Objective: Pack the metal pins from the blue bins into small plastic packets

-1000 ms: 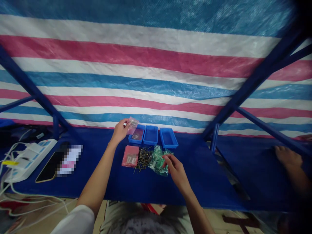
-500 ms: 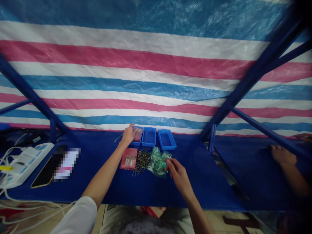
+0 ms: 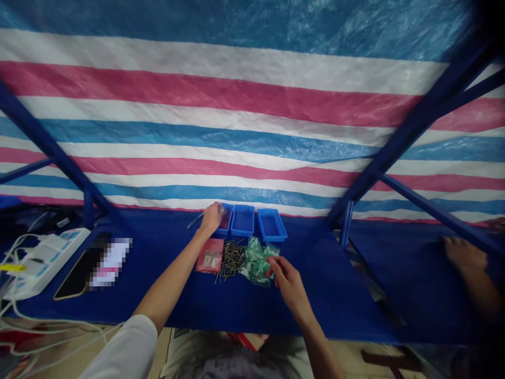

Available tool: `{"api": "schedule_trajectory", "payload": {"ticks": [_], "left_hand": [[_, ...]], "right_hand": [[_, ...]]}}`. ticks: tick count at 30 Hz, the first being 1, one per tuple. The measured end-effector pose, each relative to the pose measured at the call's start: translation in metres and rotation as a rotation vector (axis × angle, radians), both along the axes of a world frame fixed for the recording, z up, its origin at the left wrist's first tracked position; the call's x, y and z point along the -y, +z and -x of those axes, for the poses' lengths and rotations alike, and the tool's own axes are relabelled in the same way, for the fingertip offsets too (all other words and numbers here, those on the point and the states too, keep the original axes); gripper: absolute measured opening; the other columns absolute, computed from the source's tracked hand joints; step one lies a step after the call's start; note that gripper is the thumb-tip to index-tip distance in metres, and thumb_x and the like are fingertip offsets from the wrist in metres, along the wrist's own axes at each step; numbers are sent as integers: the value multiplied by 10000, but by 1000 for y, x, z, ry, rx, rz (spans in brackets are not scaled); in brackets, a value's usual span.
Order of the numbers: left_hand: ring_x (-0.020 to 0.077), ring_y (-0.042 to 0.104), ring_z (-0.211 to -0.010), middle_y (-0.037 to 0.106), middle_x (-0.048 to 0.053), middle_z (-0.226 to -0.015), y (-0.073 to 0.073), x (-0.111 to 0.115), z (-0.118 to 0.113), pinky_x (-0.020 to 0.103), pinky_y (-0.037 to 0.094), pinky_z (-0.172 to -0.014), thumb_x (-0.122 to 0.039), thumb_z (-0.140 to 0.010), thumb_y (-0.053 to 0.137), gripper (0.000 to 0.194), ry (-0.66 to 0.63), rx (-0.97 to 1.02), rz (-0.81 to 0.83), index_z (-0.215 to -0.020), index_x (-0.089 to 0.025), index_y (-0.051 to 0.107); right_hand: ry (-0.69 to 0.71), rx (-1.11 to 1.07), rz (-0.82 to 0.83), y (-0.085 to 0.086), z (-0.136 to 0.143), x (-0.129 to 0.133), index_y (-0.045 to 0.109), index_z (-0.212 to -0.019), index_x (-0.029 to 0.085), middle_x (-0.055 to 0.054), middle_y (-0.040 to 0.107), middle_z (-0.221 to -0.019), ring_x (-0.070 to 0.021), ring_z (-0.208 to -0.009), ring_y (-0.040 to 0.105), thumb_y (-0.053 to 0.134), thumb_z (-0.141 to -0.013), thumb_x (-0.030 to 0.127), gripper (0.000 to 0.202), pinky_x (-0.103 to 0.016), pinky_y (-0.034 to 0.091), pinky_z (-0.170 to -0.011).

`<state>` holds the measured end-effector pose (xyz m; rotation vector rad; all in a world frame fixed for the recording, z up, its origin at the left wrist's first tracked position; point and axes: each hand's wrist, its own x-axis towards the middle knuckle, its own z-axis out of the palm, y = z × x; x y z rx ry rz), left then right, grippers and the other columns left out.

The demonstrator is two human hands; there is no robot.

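My left hand [image 3: 212, 218] reaches over the left blue tray [image 3: 226, 230], its fingers curled together at the tray's left side. What those fingers hold is hidden, though something clear and reddish shows beside them in the tray. My right hand [image 3: 288, 277] is half curled at the right edge of a heap of green packets [image 3: 255, 261], with a small red thing [image 3: 270, 272] at its fingertips. Loose brass-and-dark screws [image 3: 230, 258] lie left of the heap. Left of them is a flat red packet [image 3: 210, 256] with pale pieces inside.
A middle blue tray [image 3: 242, 221] and a right blue tray [image 3: 272, 225] stand along the back. A thin rod [image 3: 194, 220] lies at the left tray. Farther left are a phone [image 3: 77, 276] and a power strip [image 3: 47, 263] with cables. Another person's hand [image 3: 465, 253] rests at the right.
My left hand has shifted slightly rightward over the left tray, and its fingers look more curled. My right hand has stayed at the green packets. The view has shifted slightly.
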<state>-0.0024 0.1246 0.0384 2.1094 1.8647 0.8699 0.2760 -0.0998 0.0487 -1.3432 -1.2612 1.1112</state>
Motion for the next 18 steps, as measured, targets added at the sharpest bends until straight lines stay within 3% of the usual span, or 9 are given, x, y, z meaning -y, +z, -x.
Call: {"api": "schedule_trajectory", "payload": {"ticks": [6,11,14,18], "left_hand": [[333,697,-1175,741,198,-1219,0,3,-5,465,512,-1067,-106,-935,602,307,-22,5,-6,-1230,-116,688],[321,552,-1386,581,199,-1481,13,15,-3,474,423,-1185,-121,-998,489,378,-45,2,-105,-1346,-136,634],[292,606,-1310,659,152,-1374,18,22,2,496,360,-1225,-147,-1032,430,357,-120,-45,-143,-1300,-186,662],[328,544,-1390,747,120,-1229,11,33,6,646,116,-1275,-180,-1030,460,292,-258,-191,-83,-1162,-214,718]], "right_hand": [[-4,7,9,-2,-1,0,735,-1113,183,-37,691,-764,-169,-572,504,597,-966,669,526,-287,405,-545],[-25,11,5,0,-3,0,740,-1103,185,-38,682,-755,-178,-582,507,599,-964,672,526,-293,412,-552],[-30,19,-9,3,-2,0,740,-1108,186,-45,680,-763,-184,-600,513,591,-974,661,516,-294,421,-562],[-42,20,-17,5,0,-1,747,-1094,190,-45,677,-756,-190,-596,524,602,-953,683,533,-299,431,-554]]}}
